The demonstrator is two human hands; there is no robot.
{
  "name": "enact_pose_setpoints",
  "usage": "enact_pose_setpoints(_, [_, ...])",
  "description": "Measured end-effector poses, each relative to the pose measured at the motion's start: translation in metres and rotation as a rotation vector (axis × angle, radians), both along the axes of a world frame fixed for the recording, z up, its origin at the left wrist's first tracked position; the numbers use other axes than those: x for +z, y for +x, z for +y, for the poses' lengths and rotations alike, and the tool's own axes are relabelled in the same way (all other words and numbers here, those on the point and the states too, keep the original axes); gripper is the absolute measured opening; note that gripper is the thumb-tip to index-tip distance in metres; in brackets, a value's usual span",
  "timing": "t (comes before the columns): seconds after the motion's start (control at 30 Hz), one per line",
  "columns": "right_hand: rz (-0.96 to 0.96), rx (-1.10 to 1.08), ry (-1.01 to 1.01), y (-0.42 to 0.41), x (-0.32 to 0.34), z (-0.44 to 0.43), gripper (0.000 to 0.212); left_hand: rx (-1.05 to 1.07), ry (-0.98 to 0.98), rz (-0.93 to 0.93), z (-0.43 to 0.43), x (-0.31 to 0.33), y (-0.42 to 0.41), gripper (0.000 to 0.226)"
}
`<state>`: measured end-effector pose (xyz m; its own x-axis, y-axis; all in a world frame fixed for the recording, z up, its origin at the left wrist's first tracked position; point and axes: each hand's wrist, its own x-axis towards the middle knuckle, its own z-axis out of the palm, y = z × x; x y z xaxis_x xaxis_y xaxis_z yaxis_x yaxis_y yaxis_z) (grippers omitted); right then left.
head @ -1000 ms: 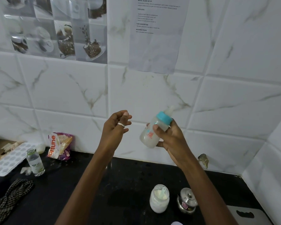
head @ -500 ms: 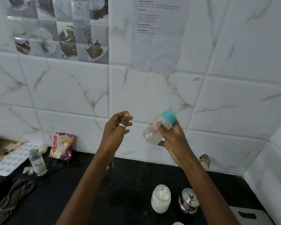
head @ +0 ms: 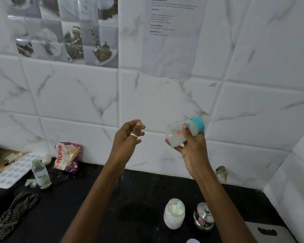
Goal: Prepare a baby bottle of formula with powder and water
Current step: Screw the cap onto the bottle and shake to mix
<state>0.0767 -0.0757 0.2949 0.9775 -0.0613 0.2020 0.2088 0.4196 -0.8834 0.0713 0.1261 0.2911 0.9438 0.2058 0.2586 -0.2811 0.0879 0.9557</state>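
Observation:
My right hand [head: 191, 149] grips a small clear baby bottle [head: 178, 133] with a teal collar, tilted with its top toward the upper right and cloudy white liquid inside. It is held high in front of the tiled wall. My left hand [head: 128, 137], wearing a ring, is raised to the left of the bottle with loosely curled fingers and holds nothing. On the black counter [head: 98, 204] below stands an open jar of white powder [head: 174, 213] with a pale scoop in it.
A steel lidded pot [head: 204, 216] stands right of the powder jar, a grey board [head: 268, 233] beyond it. At the left are a small glass bottle [head: 41, 173], a snack packet [head: 67, 156], a white moulded tray [head: 12, 171] and a checked cloth [head: 12, 214].
The bottle in my right hand has swung from nearly upright to tilted further right, blurred in between. My left hand has stayed where it was.

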Motion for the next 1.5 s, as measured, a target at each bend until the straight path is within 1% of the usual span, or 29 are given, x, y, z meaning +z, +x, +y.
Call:
enact_pose_setpoints(0.07, [0.013, 0.061, -0.218, -0.001, -0.004, 0.002, 0.065, 0.005, -0.003, 0.003, 0.000, 0.001, 0.001, 0.019])
enact_pose_setpoints(0.1, [0.014, 0.095, -0.265, -0.001, -0.006, 0.001, 0.062, 0.007, -0.007, 0.003, 0.000, 0.001, 0.001, 0.020])
enact_pose_setpoints(0.13, [0.009, 0.089, -0.248, -0.001, -0.006, 0.001, 0.062, 0.007, -0.010, 0.003, 0.001, 0.001, 0.001, 0.021])
enact_pose_setpoints(0.23, [-0.018, -0.013, 0.081, 0.001, 0.003, -0.002, 0.066, -0.001, -0.008, -0.002, 0.001, 0.001, -0.001, 0.022])
enact_pose_setpoints(0.27, [-0.031, -0.037, 0.105, 0.001, 0.006, -0.002, 0.067, 0.001, -0.004, -0.004, 0.002, 0.001, -0.001, 0.022])
enact_pose_setpoints(0.3, [-0.033, -0.037, 0.060, 0.001, 0.006, -0.002, 0.067, 0.004, -0.002, -0.004, 0.002, 0.001, -0.001, 0.022])
enact_pose_setpoints(0.37, [-0.013, 0.038, -0.165, -0.001, 0.003, -0.002, 0.066, 0.012, -0.008, -0.004, 0.003, 0.002, 0.000, 0.022])
enact_pose_setpoints(0.4, [-0.010, 0.067, -0.217, -0.002, 0.001, -0.002, 0.067, 0.013, -0.013, -0.003, 0.002, 0.002, 0.000, 0.021])
enact_pose_setpoints(0.43, [-0.014, 0.064, -0.202, -0.002, 0.001, -0.003, 0.071, 0.010, -0.013, -0.003, 0.002, 0.003, 0.000, 0.021])
enact_pose_setpoints(0.5, [-0.011, 0.019, 0.027, -0.001, 0.004, -0.003, 0.071, 0.000, -0.006, -0.006, 0.000, 0.002, -0.001, 0.020])
enact_pose_setpoints(0.53, [-0.018, -0.002, 0.091, -0.001, 0.005, -0.002, 0.069, -0.003, -0.003, -0.007, -0.001, 0.001, -0.001, 0.020])
enact_pose_setpoints(0.57, [-0.022, -0.005, 0.076, 0.000, 0.006, -0.001, 0.067, -0.002, 0.002, -0.008, -0.001, 0.001, -0.001, 0.019])
enact_pose_setpoints(0.67, [-0.003, 0.111, -0.260, -0.002, 0.000, 0.003, 0.059, 0.005, 0.011, -0.013, -0.001, 0.003, 0.001, 0.019])
enact_pose_setpoints(0.7, [-0.008, 0.129, -0.288, -0.003, -0.001, 0.003, 0.058, 0.006, 0.009, -0.014, -0.002, 0.003, 0.001, 0.019])
enact_pose_setpoints(0.73, [-0.008, 0.115, -0.236, -0.003, 0.000, 0.003, 0.061, 0.006, 0.007, -0.015, -0.002, 0.003, 0.001, 0.020])
enact_pose_setpoints(0.8, [0.001, 0.061, 0.008, -0.003, 0.004, 0.003, 0.068, 0.003, 0.013, -0.020, -0.002, 0.002, 0.000, 0.022])
enact_pose_setpoints(0.83, [-0.004, 0.050, 0.038, -0.003, 0.006, 0.004, 0.069, 0.004, 0.019, -0.019, -0.001, 0.002, -0.001, 0.022])
enact_pose_setpoints(0.93, [-0.014, 0.097, -0.268, -0.002, 0.001, 0.004, 0.058, 0.009, 0.025, -0.014, 0.000, 0.002, 0.000, 0.020])
enact_pose_setpoints(0.97, [-0.016, 0.110, -0.294, -0.003, -0.001, 0.004, 0.057, 0.012, 0.024, -0.012, 0.001, 0.002, 0.000, 0.019])
enact_pose_setpoints(1.0, [-0.012, 0.088, -0.259, -0.002, -0.001, 0.004, 0.060, 0.012, 0.020, -0.010, 0.001, 0.002, 0.000, 0.019])
enact_pose_setpoints(1.07, [-0.009, 0.045, -0.021, -0.002, 0.001, 0.003, 0.068, 0.008, 0.016, -0.008, 0.000, 0.001, 0.000, 0.018])
enact_pose_setpoints(1.1, [-0.022, 0.032, 0.022, -0.002, 0.002, 0.003, 0.069, 0.009, 0.021, -0.010, 0.001, 0.000, -0.001, 0.019])
enact_pose_setpoints(1.13, [-0.032, 0.032, -0.023, -0.003, 0.003, 0.003, 0.068, 0.009, 0.028, -0.010, 0.001, 0.000, -0.001, 0.020])
enact_pose_setpoints(1.2, [-0.031, 0.076, -0.268, -0.005, 0.000, 0.002, 0.065, 0.014, 0.037, -0.010, 0.001, 0.001, 0.000, 0.022])
enact_pose_setpoints(1.23, [-0.032, 0.106, -0.323, -0.006, -0.001, 0.001, 0.064, 0.017, 0.037, -0.007, 0.001, 0.001, 0.001, 0.023])
enact_pose_setpoints(1.27, [-0.038, 0.109, -0.315, -0.006, -0.001, 0.000, 0.065, 0.017, 0.033, -0.005, 0.000, 0.001, 0.002, 0.023])
enact_pose_setpoints(1.37, [-0.033, 0.027, 0.038, -0.003, 0.001, -0.003, 0.072, 0.009, 0.022, -0.003, 0.000, 0.001, 0.001, 0.024])
enact_pose_setpoints(1.4, [-0.043, 0.006, 0.043, -0.002, 0.002, -0.003, 0.074, 0.009, 0.024, -0.003, 0.001, 0.000, 0.001, 0.025])
enact_pose_setpoints(1.5, [-0.036, 0.072, -0.286, -0.005, -0.004, -0.003, 0.073, 0.015, 0.023, -0.012, 0.002, 0.002, 0.000, 0.026])
